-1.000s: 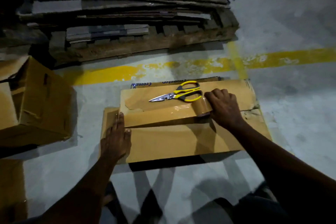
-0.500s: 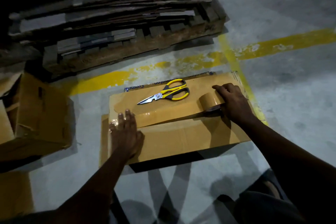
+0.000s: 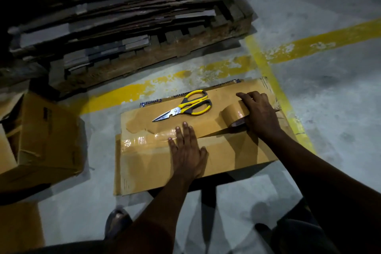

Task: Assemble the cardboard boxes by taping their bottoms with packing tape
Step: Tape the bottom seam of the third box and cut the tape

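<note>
Slides right along the seam since half a second ago: left hand (image 3: 187,150) now near the middle of the cardboard box (image 3: 144,167), fingers straight, pressing flat on the glossy strip of tape (image 3: 142,139). Grips the tape roll (image 3: 233,114) with the right hand (image 3: 260,114), fingers curled over it, near the right end of the box as before. Same place for the scissors (image 3: 185,107) on the far flap, apart from both hands. Box lying on the floor (image 3: 329,109). Hidden under the right palm: the roll's right side. Hard to make out in the dark: stacked cardboard (image 3: 123,16) behind. Cut off at the left edge: a second box (image 3: 47,136).
</note>
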`<act>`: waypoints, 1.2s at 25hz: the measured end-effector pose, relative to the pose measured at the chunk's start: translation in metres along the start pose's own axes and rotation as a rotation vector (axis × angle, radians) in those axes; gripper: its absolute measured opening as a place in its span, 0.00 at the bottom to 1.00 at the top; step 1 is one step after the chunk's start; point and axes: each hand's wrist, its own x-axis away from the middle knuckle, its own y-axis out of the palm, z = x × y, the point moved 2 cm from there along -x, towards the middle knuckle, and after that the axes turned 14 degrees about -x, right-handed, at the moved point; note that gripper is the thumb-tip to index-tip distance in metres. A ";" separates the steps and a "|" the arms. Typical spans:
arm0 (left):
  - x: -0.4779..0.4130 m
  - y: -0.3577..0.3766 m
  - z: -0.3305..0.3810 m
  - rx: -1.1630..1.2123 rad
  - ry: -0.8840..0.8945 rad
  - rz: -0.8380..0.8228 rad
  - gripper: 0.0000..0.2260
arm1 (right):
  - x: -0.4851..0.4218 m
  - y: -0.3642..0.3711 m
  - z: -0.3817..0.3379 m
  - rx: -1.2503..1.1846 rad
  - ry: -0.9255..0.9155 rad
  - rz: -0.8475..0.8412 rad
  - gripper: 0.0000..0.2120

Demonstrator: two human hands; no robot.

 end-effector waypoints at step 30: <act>-0.021 -0.004 0.079 -0.051 0.225 0.144 0.36 | 0.019 -0.020 0.063 -0.153 0.327 0.231 0.30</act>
